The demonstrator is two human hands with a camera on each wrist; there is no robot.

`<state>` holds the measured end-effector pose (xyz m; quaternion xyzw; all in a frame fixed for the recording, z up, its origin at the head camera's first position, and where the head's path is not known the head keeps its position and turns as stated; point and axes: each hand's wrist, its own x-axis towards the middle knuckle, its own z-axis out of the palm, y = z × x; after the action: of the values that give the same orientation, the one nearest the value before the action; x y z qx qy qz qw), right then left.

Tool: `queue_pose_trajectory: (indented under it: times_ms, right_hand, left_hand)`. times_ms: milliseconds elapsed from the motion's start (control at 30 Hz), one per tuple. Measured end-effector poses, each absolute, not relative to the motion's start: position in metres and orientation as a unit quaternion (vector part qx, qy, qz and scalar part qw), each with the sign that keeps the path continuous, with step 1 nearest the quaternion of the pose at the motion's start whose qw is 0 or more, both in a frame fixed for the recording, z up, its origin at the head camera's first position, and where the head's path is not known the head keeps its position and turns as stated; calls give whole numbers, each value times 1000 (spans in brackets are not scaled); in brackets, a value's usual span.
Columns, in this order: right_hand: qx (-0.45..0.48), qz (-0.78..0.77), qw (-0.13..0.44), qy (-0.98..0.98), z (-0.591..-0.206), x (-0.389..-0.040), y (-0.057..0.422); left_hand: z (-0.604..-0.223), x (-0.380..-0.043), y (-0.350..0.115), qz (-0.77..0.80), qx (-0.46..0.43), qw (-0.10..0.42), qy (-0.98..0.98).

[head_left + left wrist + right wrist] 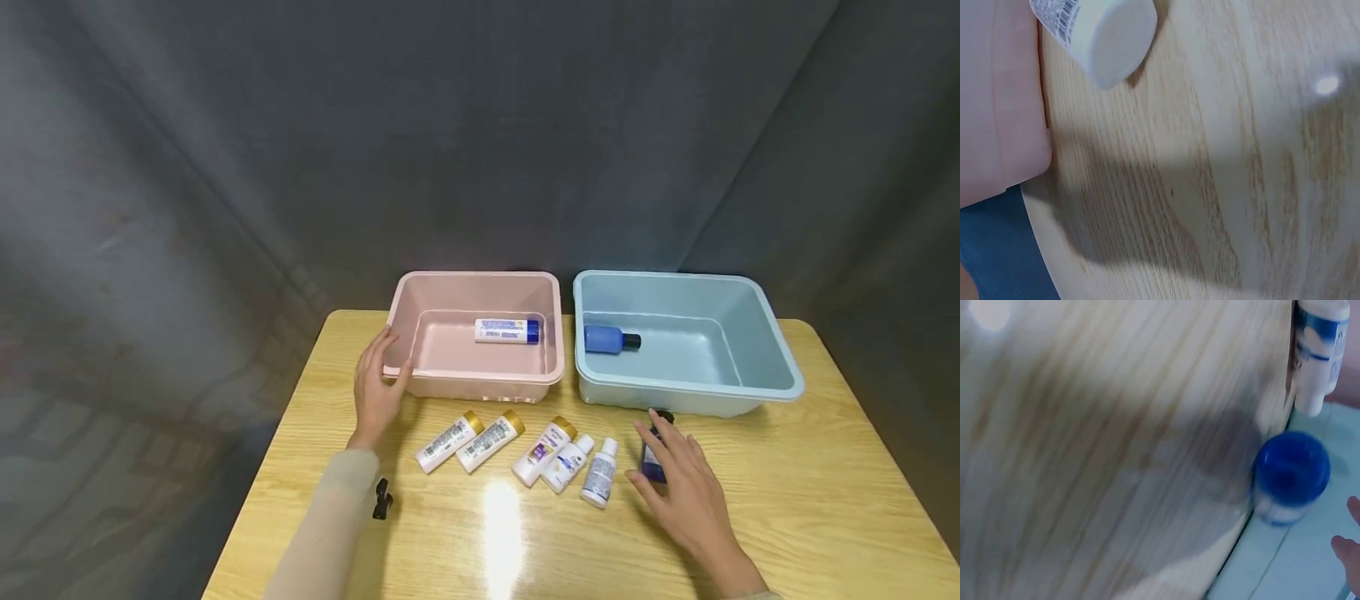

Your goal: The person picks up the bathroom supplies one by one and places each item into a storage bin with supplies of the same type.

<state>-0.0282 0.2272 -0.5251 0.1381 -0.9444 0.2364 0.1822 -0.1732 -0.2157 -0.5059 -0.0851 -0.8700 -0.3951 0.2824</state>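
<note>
My left hand (379, 392) is at the near left corner of the pink bin (487, 386), fingers along its left side and thumb by the front rim. A white bottle with a blue cap (506, 331) lies inside that bin. My right hand (684, 492) reaches over a dark blue bottle (654, 467) with a black cap, fingers spread and partly covering it. In the right wrist view, fingertips (1346, 550) show apart from the blue bottle (1291, 475). The light blue bin (675, 392) behind it holds a blue bottle with a black cap (606, 339).
Two white bottles with gold caps (450, 442) (491, 442) lie before the pink bin. Right of them lie another gold-capped bottle (542, 452) and two small white bottles (567, 465) (599, 475). A small black clip (382, 499) is beside the left sleeve. Dark curtains hang behind the table.
</note>
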Motion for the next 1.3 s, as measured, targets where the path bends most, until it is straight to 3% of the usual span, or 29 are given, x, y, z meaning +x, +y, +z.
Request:
queue_pose_trajectory:
  times_ms: [367, 733, 1300]
  right_hand:
    - [181, 256, 196, -929, -525, -42, 192]
    - [217, 250, 171, -928, -519, -49, 162]
    - [263, 262, 162, -914, -521, -57, 119]
  left_hand:
    - [-504, -172, -220, -383, -80, 284, -875]
    - [-502, -170, -214, -392, -72, 259, -880]
    - [-507, -171, -213, -400, -70, 271, -873]
